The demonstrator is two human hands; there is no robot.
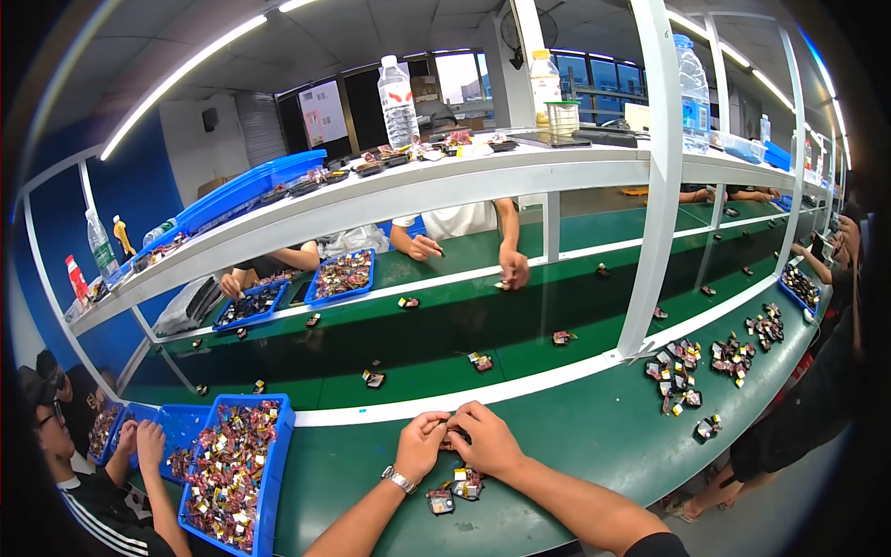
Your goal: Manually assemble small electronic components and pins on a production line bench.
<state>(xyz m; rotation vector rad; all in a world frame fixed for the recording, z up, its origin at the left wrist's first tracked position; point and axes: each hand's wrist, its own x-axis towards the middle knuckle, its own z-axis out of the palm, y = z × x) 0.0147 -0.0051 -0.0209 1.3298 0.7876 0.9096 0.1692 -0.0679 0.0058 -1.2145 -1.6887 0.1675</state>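
Observation:
My left hand (420, 448), a metal watch on its wrist, and my right hand (486, 440) meet above the green bench (343, 464). Their fingertips are pinched together over something small, and the fingers cover most of it. A bit of reddish material shows just below them. Close under my right hand lie small black-cased parts (467, 484) with reddish and yellow-white pieces. One more such part (441, 502) rests nearer to me, its pale face up.
A blue tray (286, 436) heaped with similar parts stands at my left. Piles of parts (675, 371) lie at the right. Beyond a white rail (399, 412), parts sit spaced along a green conveyor (427, 343). A white post (661, 186) carries a shelf with bottles. Co-workers sit across and beside me.

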